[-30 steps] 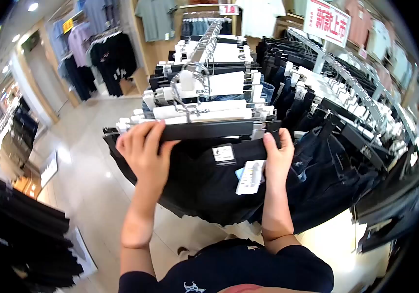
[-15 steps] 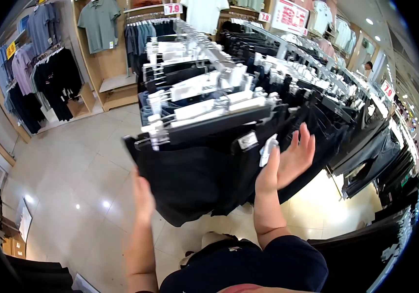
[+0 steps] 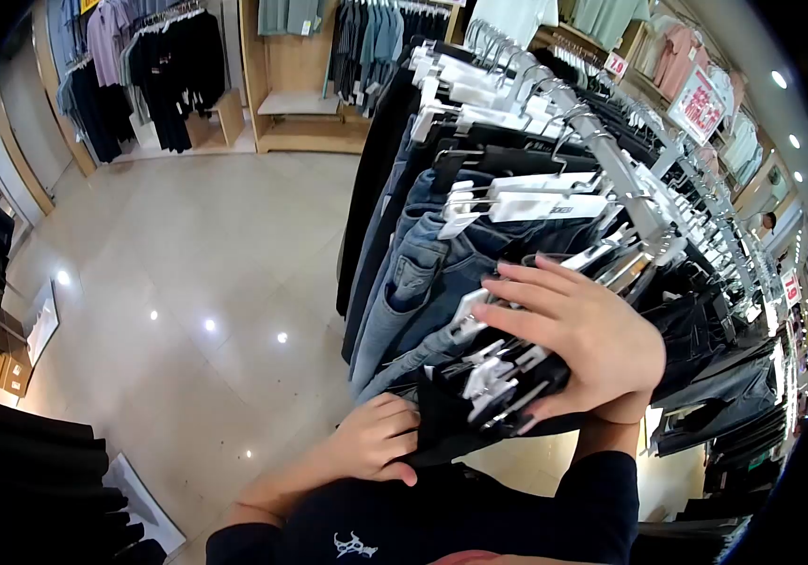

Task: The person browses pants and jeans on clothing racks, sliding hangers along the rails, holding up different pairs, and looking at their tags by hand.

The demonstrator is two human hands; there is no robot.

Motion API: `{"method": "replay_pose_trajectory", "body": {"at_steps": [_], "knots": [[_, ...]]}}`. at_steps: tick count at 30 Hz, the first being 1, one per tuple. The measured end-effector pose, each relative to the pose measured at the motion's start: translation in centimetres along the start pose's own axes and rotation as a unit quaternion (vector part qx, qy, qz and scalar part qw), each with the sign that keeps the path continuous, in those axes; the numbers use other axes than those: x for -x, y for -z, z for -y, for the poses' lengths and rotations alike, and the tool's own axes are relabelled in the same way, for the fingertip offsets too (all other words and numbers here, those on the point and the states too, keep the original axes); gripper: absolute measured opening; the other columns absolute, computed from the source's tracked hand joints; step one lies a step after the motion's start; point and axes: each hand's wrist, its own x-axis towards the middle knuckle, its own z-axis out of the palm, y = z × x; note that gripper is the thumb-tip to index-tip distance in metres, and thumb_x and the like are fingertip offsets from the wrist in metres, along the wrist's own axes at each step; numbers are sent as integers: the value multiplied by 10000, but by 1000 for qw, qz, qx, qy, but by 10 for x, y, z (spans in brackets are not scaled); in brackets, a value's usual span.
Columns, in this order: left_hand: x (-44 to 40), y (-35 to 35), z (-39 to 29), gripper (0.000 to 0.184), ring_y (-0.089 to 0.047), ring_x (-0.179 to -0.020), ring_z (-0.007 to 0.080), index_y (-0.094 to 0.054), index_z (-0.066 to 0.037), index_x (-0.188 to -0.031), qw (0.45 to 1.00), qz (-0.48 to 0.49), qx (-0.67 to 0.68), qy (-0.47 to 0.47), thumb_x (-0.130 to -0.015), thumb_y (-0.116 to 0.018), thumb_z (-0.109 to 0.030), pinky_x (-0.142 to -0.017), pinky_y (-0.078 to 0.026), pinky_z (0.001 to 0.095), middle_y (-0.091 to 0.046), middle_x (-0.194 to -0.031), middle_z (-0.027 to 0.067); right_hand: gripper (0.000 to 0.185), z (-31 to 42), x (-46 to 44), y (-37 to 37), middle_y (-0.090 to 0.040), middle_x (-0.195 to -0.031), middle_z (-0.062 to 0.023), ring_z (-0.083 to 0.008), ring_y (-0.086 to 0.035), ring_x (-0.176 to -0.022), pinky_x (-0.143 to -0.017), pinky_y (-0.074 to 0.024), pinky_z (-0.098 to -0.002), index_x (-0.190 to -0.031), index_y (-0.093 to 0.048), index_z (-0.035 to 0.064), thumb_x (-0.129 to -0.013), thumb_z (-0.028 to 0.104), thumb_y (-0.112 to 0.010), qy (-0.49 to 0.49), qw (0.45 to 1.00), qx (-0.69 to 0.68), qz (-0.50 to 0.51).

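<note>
Black cloth [image 3: 444, 419] in left hand [image 3: 378, 439]; right hand [image 3: 585, 337] over hangers [image 3: 491, 379]; sign [image 3: 616, 64] reads "7.9".

- Looks brightly lit from round ceiling lights [image 3: 779, 77] at upper right.
- Glares in small white spots on the glossy floor [image 3: 187, 217].
- Bends strongly toward the edges and goes black at the corners.
- Blurs around the hanger clips [image 3: 491, 377] under the right hand [image 3: 585, 337].
</note>
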Motion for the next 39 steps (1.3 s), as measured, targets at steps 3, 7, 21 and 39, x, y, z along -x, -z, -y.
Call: {"method": "replay_pose_trajectory", "body": {"at_steps": [3, 7, 21, 39], "knots": [[7, 9, 28, 394, -562, -729, 302, -535, -29, -729, 995, -24, 88, -44, -889, -518, -389, -684, -443, 389, -521, -726, 104, 709, -11, -6, 0, -564, -982, -97, -288, -540, -901, -779, -446, -380, -1188, -558, 103, -570, 378, -772, 48, 996, -63, 52], [14, 1, 49, 288, -590, -902, 290, -549, -23, -1037, 926, -185, 132, 301, -836, -624, -216, -793, -472, 403, -561, -1087, 174, 693, -15, -5, -3, -572, -1003, -86, -283, -556, -938, -776, -451, -392, -1175, -585, 118, -545, 345, -765, 61, 995, -70, 34], [-30, 13, 76, 578, -501, -1171, 294, -384, 22, -1319, 887, 7, 407, 218, -865, -586, -273, -988, -366, 344, -513, -1252, 195, 837, 58, 6, -20, -585, -1037, -126, -286, -583, -878, -751, -434, -376, -1009, -626, 24, -510, 695, -676, -174, 979, 23, -100], [-105, 11, 123, 350, -551, -792, 139, -494, 64, -1111, 957, -231, 153, 84, -934, -436, -233, -705, -443, 291, -585, -890, 118, 677, 35, 9, -64, -459, -696, -43, -234, -475, -617, -620, -370, -323, -709, -503, 57, -681, 733, -472, -93, 942, 114, -301]]}}
